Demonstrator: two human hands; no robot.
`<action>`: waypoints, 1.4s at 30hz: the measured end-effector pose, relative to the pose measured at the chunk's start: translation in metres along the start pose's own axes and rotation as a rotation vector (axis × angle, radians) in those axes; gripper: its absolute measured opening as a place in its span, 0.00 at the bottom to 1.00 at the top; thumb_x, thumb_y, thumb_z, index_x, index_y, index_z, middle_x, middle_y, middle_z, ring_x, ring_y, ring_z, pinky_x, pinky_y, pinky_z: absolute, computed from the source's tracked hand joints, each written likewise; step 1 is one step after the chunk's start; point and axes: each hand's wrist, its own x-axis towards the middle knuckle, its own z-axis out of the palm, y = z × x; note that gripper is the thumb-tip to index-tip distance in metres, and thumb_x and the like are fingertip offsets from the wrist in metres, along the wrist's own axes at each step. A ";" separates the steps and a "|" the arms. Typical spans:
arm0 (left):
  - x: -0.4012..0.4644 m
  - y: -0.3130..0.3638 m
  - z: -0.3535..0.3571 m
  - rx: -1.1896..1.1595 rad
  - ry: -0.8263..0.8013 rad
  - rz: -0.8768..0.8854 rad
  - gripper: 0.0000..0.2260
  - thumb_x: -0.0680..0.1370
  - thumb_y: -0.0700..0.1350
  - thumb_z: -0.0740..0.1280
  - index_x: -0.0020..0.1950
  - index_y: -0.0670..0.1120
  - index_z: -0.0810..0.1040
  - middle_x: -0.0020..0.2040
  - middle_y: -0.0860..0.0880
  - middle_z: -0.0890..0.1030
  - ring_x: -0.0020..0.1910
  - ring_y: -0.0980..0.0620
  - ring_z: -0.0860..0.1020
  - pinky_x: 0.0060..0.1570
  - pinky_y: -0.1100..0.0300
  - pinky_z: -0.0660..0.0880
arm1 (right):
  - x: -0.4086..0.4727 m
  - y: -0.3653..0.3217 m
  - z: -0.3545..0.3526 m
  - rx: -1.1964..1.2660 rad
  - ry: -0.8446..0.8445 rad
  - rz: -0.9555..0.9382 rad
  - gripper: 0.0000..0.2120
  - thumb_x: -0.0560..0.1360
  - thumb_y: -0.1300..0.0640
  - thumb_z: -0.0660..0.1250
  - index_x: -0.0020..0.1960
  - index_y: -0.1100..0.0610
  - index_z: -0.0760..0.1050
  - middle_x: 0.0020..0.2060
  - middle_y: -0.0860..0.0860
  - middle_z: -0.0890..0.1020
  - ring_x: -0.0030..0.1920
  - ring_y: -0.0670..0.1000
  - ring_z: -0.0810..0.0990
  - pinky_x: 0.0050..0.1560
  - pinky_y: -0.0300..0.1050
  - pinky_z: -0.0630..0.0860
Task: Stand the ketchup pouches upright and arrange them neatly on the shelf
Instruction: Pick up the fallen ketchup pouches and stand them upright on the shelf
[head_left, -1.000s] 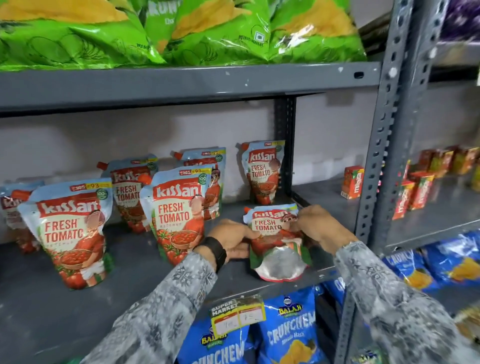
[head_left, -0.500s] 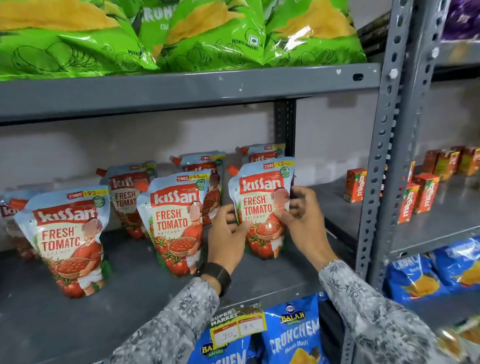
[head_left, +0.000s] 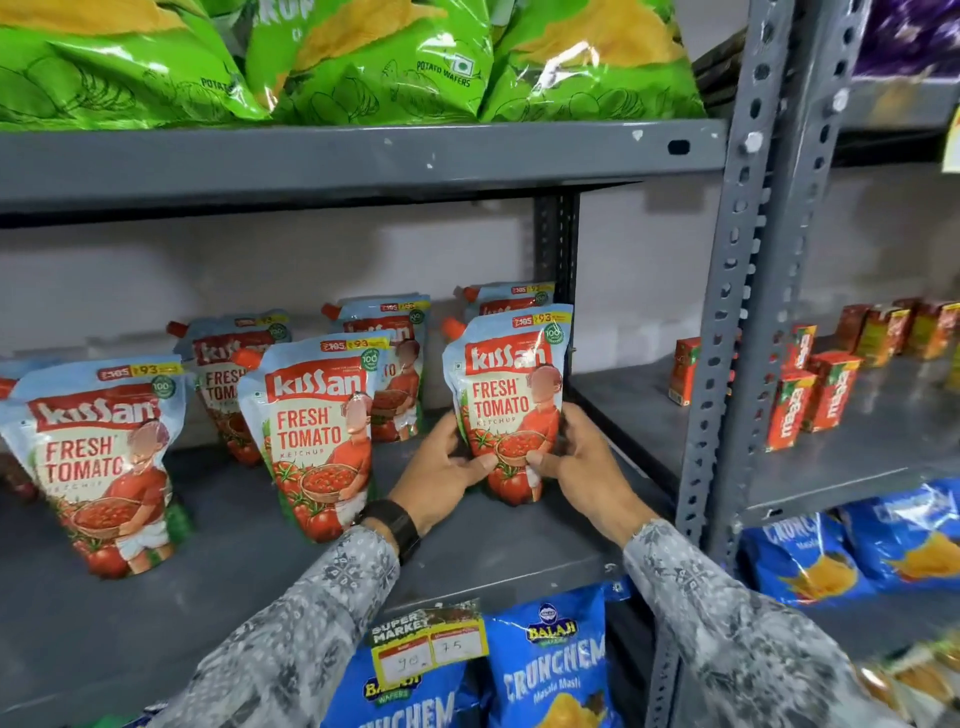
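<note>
So the grey shelf (head_left: 519, 551) is the big thing here, and both hands are working at its right end, close to the back corner post (head_left: 557, 249). Out to the left of the grip stand the other ketchup pouches (head_left: 317, 436), two in front and more behind them, all upright. One more peeks out right behind the held one.

The held pouch (head_left: 511, 400) stands on the shelf with its base down and the label facing out. The left hand (head_left: 441, 467) wraps its lower left edge, the right hand (head_left: 571, 462) wraps the lower right, and both thumbs press on the front over the tomato picture. So both hands are closed on it, low down.

Handling-wise, I'd guess these are squishy: flexible film, filled with sauce, bottom-heavy, and a bit slick from the glossy finish. The belly bulges, so squeezing hard in the middle probably just shifts the contents and makes it lean. Best bet, I reckon, is holding it low at the side seams like this, flattening the gusset onto the shelf, then letting go gently. The orange spout cap (head_left: 453, 328), up at the top left above the grip, looks stiff, but lifting from there would likely let the pouch swing.
</note>
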 end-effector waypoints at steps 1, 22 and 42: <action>0.003 0.000 0.007 0.007 0.009 0.002 0.24 0.77 0.33 0.69 0.65 0.57 0.71 0.62 0.51 0.80 0.63 0.48 0.79 0.60 0.58 0.78 | 0.003 0.001 -0.004 0.008 0.024 0.011 0.29 0.72 0.69 0.72 0.68 0.47 0.74 0.62 0.49 0.84 0.64 0.51 0.81 0.65 0.61 0.79; -0.050 -0.002 -0.011 0.202 0.189 -0.113 0.24 0.74 0.46 0.75 0.68 0.57 0.76 0.61 0.51 0.81 0.56 0.54 0.83 0.61 0.52 0.79 | -0.054 -0.008 -0.007 -0.101 0.235 -0.017 0.11 0.72 0.64 0.75 0.47 0.51 0.77 0.38 0.48 0.81 0.41 0.46 0.80 0.46 0.40 0.74; -0.074 -0.019 -0.176 0.109 0.183 -0.090 0.33 0.72 0.35 0.76 0.74 0.50 0.68 0.64 0.49 0.81 0.54 0.60 0.84 0.49 0.66 0.80 | -0.003 -0.033 0.169 0.103 -0.479 0.090 0.37 0.66 0.76 0.77 0.71 0.59 0.70 0.56 0.50 0.84 0.54 0.43 0.84 0.47 0.35 0.82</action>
